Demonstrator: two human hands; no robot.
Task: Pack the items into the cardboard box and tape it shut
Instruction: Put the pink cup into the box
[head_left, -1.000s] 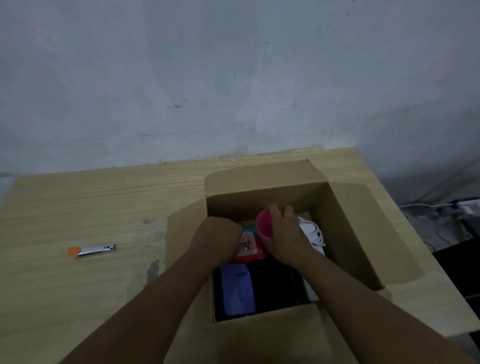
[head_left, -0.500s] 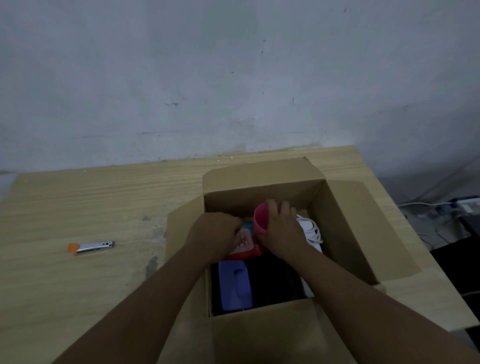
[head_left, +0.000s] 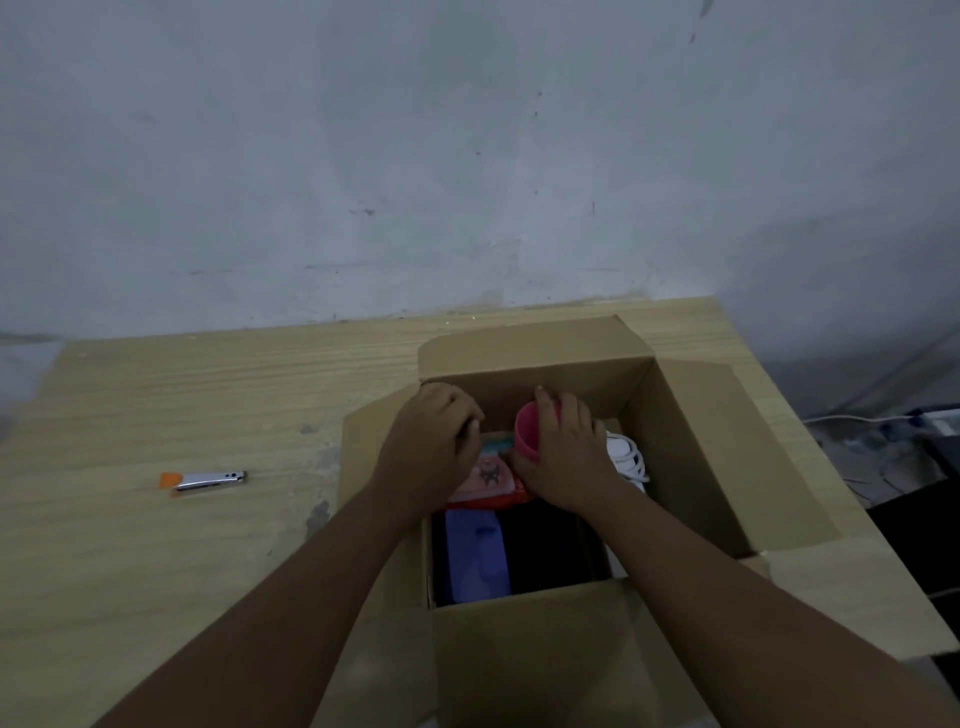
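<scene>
A pale grey wall (head_left: 467, 156) rises behind everything, scuffed in places. Against it stands the wooden desk (head_left: 156, 545), and toward the desk's right end sits the open cardboard box (head_left: 691, 457), its four flaps folded outward. Both bare forearms reach over the near flap and down into the box, covering much of what lies inside.

Within the box, at its near side, a dark item (head_left: 550, 556) lies flat with a blue-violet object (head_left: 475, 564) beside it on the left. Beyond these rests a red packet (head_left: 491, 480) with a printed picture, partly under both hands. At the box's right wall a coiled white cable (head_left: 626, 457) shows behind the right wrist.

The right hand (head_left: 566, 457) has its grip wrapped around a pink cup (head_left: 527, 434), tipped on its side near the box's far wall. The left hand (head_left: 434, 447) is curled in the box's far left corner; whether its grip holds anything I cannot tell.

Well left of the box, alone on the desk, lies a small metal nail clipper (head_left: 208, 480) with an orange tab.
</scene>
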